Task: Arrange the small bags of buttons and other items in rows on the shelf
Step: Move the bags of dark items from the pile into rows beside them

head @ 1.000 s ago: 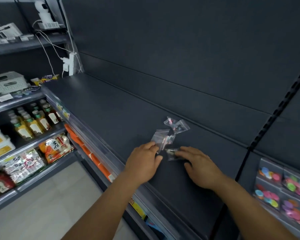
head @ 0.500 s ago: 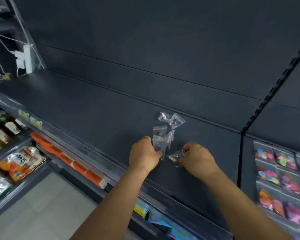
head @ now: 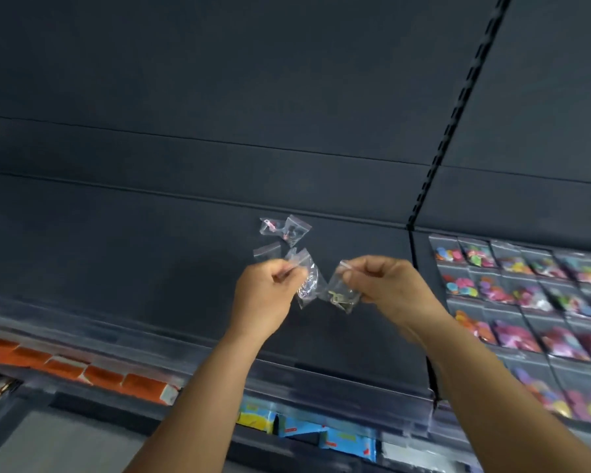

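My left hand [head: 265, 295] pinches the top of a small clear bag [head: 307, 283] that hangs above the dark shelf [head: 151, 254]. Just to its right, my right hand [head: 389, 288] pinches another clear bag [head: 342, 293] holding small metal pieces. Both bags are lifted off the shelf and nearly touch. Behind the hands, three more small clear bags lie loose on the shelf: two [head: 285, 228] side by side near the back and one [head: 266, 250] closer to my left hand.
Rows of bags with colourful buttons [head: 526, 291] fill the shelf section to the right, past a black slotted upright [head: 434, 158]. A clear price rail [head: 287, 377] runs along the shelf's front edge. Orange packs [head: 82, 370] and blue packs [head: 321, 435] sit on lower shelves.
Both hands have risen off the shelf, each lifting a small clear bag by its top. The camera has swung right and closer, bringing the button rows into view.
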Demonstrator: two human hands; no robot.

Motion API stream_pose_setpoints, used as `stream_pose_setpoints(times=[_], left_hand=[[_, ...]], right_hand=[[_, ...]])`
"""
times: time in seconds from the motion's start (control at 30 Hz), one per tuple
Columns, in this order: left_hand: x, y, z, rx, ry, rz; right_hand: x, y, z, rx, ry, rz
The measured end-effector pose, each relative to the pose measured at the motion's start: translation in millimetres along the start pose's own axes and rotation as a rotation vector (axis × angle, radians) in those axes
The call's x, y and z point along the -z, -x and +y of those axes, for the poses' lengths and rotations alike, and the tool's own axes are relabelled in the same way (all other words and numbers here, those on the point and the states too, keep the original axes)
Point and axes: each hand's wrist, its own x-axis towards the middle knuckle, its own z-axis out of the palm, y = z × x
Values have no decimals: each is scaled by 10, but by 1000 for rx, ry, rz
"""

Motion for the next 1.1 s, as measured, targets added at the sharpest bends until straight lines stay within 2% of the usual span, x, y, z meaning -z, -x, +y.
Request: stream_pose_setpoints(times=[0.17,0.33,0.57,0.77,0.97,1.1], left_hand=[[-301,29,322,-82,72,-170],[-798,175,670,-138,97,-383],[-1595,561,1115,-190,152,-670],[-2304,1019,1503,-286,158,-733],[-3049,1561,1945,-280,166,-724],[-3539,1897,2200,-276,210,-704]], right_hand=[[330,272,-69,100,40,95],[755,611,-59,79,6,224],[1520,1176,152,49,144,489],[2247,1742,337,27,50,584],[2993,2278,511,87,-150,786],[3502,2681,682,-13,-127,716]])
